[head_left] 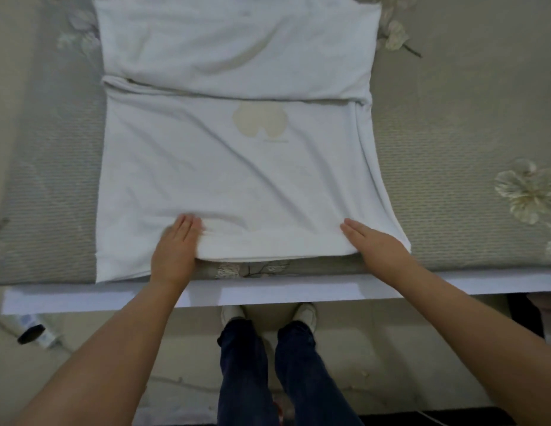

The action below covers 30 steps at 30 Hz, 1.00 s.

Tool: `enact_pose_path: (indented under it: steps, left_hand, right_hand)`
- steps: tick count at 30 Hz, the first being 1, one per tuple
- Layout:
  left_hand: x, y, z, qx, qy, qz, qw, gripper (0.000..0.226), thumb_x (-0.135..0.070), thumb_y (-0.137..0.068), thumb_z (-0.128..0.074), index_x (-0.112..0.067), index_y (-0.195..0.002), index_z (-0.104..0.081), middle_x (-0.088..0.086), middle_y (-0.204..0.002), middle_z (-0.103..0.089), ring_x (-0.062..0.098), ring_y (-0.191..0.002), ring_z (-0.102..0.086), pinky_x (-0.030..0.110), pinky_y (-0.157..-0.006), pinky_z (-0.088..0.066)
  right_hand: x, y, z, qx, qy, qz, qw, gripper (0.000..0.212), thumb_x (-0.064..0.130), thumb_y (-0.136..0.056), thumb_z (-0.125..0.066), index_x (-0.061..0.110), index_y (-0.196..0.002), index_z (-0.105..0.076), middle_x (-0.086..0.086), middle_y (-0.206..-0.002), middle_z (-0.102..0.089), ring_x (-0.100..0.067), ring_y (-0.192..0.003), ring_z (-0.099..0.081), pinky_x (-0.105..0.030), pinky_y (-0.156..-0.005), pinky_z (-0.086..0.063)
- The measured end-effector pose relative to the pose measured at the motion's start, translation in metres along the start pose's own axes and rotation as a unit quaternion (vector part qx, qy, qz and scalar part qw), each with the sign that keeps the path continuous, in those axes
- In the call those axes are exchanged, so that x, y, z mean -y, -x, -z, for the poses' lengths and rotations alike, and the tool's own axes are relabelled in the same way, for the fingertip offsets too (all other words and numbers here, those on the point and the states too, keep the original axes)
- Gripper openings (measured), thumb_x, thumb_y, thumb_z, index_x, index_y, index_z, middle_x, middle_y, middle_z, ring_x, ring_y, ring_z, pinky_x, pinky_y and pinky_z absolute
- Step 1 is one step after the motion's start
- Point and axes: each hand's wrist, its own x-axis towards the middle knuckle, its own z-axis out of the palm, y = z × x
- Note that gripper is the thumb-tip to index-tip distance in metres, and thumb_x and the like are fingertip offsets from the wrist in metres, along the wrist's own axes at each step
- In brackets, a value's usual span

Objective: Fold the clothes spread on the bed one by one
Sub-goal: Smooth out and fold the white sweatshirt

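Note:
A white T-shirt [237, 161] lies flat on the bed, with a pale beige print at its middle and a fold line across its upper part. Its near hem is lifted a little off the bedspread. My left hand [175, 250] lies on the near hem left of centre, fingers straight on top of the cloth, thumb hidden beneath the edge. My right hand [375, 244] lies on the hem at the near right corner, fingers straight and together on the fabric.
The bed [452, 133] carries a grey-beige ribbed spread with flower prints. Its white front edge [268, 293] runs across just below my hands. My legs and white shoes stand on the floor below. A bottle with a dark cap [34, 333] lies on the floor at left.

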Motion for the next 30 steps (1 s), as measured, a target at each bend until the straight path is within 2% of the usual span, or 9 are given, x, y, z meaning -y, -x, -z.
enact_pose_path:
  steps: [2,4,10,13,15,17,20,24,30]
  left_hand:
    - [0.012,0.004,0.009,0.045,0.016,0.046,0.998,0.056,0.013,-0.087,-0.037,0.0,-0.14,-0.027,0.019,-0.149,-0.022,0.029,-0.138,-0.024,0.032,-0.111,-0.016]
    - [0.017,0.008,0.016,0.138,-0.011,0.052,0.989,0.053,0.002,-0.092,-0.036,-0.011,-0.143,-0.026,0.01,-0.152,-0.021,0.021,-0.138,-0.025,0.026,-0.108,-0.016]
    - [0.004,0.027,0.06,0.444,-0.094,-0.034,0.891,0.034,0.0,-0.088,-0.04,-0.004,-0.118,-0.056,0.013,-0.125,-0.055,0.025,-0.114,-0.051,0.027,-0.091,-0.038]
    - [0.01,0.047,0.076,0.498,-0.122,-0.056,0.856,0.032,-0.003,-0.086,-0.044,-0.005,-0.116,-0.056,0.015,-0.123,-0.055,0.026,-0.111,-0.052,0.029,-0.089,-0.04]
    - [0.022,0.046,0.087,0.446,-0.1,-0.042,0.888,0.034,-0.001,-0.087,-0.042,-0.004,-0.118,-0.055,0.015,-0.126,-0.054,0.026,-0.115,-0.05,0.03,-0.093,-0.038]
    - [0.035,0.034,0.103,0.321,-0.099,-0.018,0.942,0.037,-0.002,-0.089,-0.04,-0.007,-0.122,-0.055,0.013,-0.128,-0.052,0.027,-0.117,-0.048,0.032,-0.095,-0.037]
    - [0.035,0.003,0.133,0.141,-0.118,0.008,0.983,0.031,-0.005,-0.092,-0.037,-0.005,-0.118,-0.052,0.016,-0.123,-0.053,0.029,-0.111,-0.052,0.035,-0.086,-0.041]
    - [0.013,-0.054,0.173,-0.02,-0.127,-0.002,0.992,0.021,0.006,-0.086,-0.04,0.003,-0.099,-0.057,0.023,-0.103,-0.06,0.036,-0.094,-0.058,0.037,-0.07,-0.039]
    - [-0.002,-0.152,0.209,-0.099,-0.17,-0.032,0.98,0.018,0.006,-0.083,-0.043,0.006,-0.092,-0.058,0.026,-0.095,-0.059,0.038,-0.09,-0.056,0.041,-0.075,-0.037]
  right_hand:
    - [0.001,0.007,0.004,0.041,0.008,-0.002,0.999,0.067,-0.007,-0.091,-0.034,0.015,-0.147,-0.005,-0.003,-0.156,0.0,-0.012,-0.143,-0.009,-0.018,-0.109,-0.007]
    - [0.005,0.012,0.01,0.104,0.008,-0.011,0.994,0.06,-0.004,-0.092,-0.035,0.015,-0.145,-0.016,-0.003,-0.155,-0.012,-0.012,-0.141,-0.017,-0.019,-0.109,-0.009]
    - [0.045,0.024,0.028,0.355,0.072,-0.004,0.932,0.046,0.002,-0.09,-0.037,0.01,-0.135,-0.043,-0.008,-0.143,-0.041,-0.022,-0.128,-0.041,-0.03,-0.105,-0.032]
    - [0.063,0.036,0.039,0.406,0.093,-0.022,0.909,0.046,0.004,-0.088,-0.041,0.007,-0.134,-0.044,-0.012,-0.14,-0.044,-0.025,-0.124,-0.045,-0.03,-0.099,-0.037]
    - [0.064,0.036,0.056,0.345,0.059,-0.063,0.935,0.044,0.004,-0.09,-0.038,0.006,-0.133,-0.043,-0.013,-0.142,-0.041,-0.025,-0.127,-0.041,-0.029,-0.102,-0.033]
    - [0.058,0.029,0.081,0.244,0.032,-0.109,0.963,0.043,0.006,-0.093,-0.036,0.007,-0.136,-0.04,-0.011,-0.145,-0.037,-0.024,-0.132,-0.036,-0.027,-0.104,-0.026]
    - [0.044,0.014,0.121,0.083,0.005,-0.196,0.977,0.04,0.007,-0.092,-0.038,0.008,-0.131,-0.046,-0.013,-0.139,-0.043,-0.027,-0.127,-0.041,-0.033,-0.101,-0.033]
    - [0.028,-0.008,0.168,-0.095,0.032,-0.255,0.962,0.033,0.004,-0.09,-0.04,0.007,-0.119,-0.055,-0.017,-0.122,-0.056,-0.032,-0.112,-0.053,-0.038,-0.092,-0.04]
    - [-0.021,-0.066,0.214,-0.236,0.04,-0.243,0.94,0.026,-0.01,-0.078,-0.042,-0.007,-0.097,-0.06,-0.028,-0.096,-0.06,-0.037,-0.096,-0.054,-0.042,-0.098,-0.027]
